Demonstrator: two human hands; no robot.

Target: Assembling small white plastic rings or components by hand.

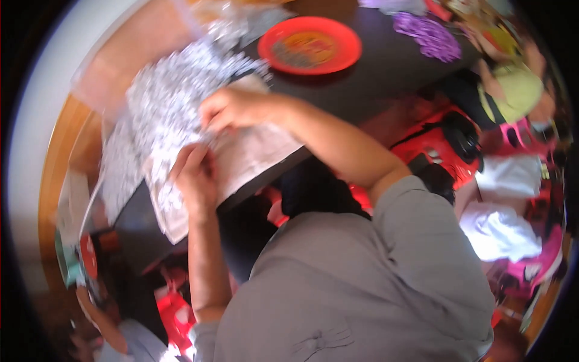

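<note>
A pale cloth (253, 154) lies over the near edge of a dark table (386, 66), with a black-and-white speckled sheet (169, 96) spread beside and over it. My right hand (232, 108) reaches in from the right and pinches the cloth where it meets the speckled sheet. My left hand (196, 175) sits just below, its fingers curled on the same cloth near the edge. The two hands are a short way apart. The picture is blurred, so the exact grip is hard to read.
A red plate (310, 45) with an orange centre sits on the table behind my hands, and a purple doily-like piece (431, 36) lies further right. Red and black objects (440, 148) and white bundles (500, 229) are on the floor to the right. Another person (512, 90) is at the upper right.
</note>
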